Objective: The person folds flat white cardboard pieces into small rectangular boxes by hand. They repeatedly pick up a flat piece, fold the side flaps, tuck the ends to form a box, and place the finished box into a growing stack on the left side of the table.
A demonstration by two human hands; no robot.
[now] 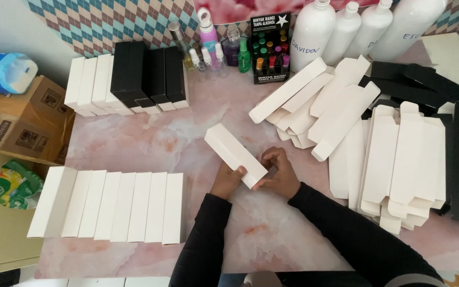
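While both hands closed on its near end, the white box (235, 154) lay slanted on the pink counter (150, 141), its far end pointing up-left away from the grip. The left hand (228, 179) clasped the end's left side; the right hand (278, 172) pinched the right corner. Finished boxes (110, 206) stood in a row to the left, flat blanks (394, 159) piled to the right.

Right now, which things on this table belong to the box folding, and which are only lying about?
In use:
white box in both hands, left hand, right hand
flat white blanks
finished white boxes

Lying about:
big white bottles
small spray bottles
cardboard carton
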